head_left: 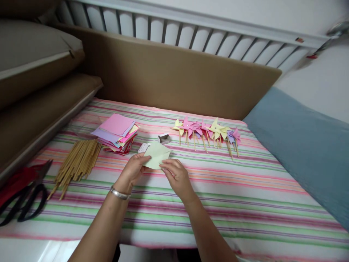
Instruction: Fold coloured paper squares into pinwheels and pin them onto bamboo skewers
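A pale green square sheet of paper (156,154) is held up between both hands over the striped cloth. My left hand (135,165), with a silver bracelet on its wrist, pinches the paper's left side, thumb on top. The fingers of my right hand (175,174) grip its lower right edge. Just behind the paper are a small open box (164,138) and a white printed piece (143,147), partly covered by the sheet. To the left lies a stack of coloured paper squares (116,127), pink on top.
Many thin wooden sticks (79,160) lie in a pile at the left, beside black-handled scissors (29,196) and something red (16,182). Finished paper pinwheels (216,129) on sticks lie in a row at the right. A brown board (174,76) stands along the back, before white rails.
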A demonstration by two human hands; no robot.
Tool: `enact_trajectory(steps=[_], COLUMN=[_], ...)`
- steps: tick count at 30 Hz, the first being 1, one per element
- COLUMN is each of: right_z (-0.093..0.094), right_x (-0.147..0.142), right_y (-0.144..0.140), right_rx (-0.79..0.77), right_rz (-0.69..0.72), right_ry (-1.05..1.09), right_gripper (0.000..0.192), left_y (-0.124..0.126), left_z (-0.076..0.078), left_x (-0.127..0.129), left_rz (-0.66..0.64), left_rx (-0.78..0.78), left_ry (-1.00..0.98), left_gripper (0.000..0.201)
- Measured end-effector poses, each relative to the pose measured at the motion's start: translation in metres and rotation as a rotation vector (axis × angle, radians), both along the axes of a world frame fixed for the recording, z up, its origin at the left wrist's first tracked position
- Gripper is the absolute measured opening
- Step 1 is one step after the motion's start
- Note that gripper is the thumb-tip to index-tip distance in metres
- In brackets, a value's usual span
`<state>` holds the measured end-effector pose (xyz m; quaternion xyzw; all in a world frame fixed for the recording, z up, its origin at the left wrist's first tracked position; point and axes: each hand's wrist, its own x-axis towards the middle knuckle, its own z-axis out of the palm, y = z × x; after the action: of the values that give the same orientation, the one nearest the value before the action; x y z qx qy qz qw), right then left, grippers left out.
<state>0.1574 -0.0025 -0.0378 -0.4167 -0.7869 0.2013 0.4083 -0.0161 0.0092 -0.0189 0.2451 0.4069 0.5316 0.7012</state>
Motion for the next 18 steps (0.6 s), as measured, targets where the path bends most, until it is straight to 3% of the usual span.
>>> enact_trajectory(steps=[11, 18], right_z=[-0.003, -0.005], right_x=[-0.008, -0.008], right_y=[0.003, 0.008], right_rx=[-0.439, -0.517], right_rz=[-0.189, -0.267], right_ry=[0.306, 0.348], right_gripper=[0.012, 0.013], left_y=[-0.004, -0.006], left_z=[-0.004, -0.006], left_x=[0.017, 0.028], left_rz=[-0.036, -0.012], left_rx=[0.026, 0.010], left_ry=[0.058, 0.091], left_gripper=[0.019, 0.029])
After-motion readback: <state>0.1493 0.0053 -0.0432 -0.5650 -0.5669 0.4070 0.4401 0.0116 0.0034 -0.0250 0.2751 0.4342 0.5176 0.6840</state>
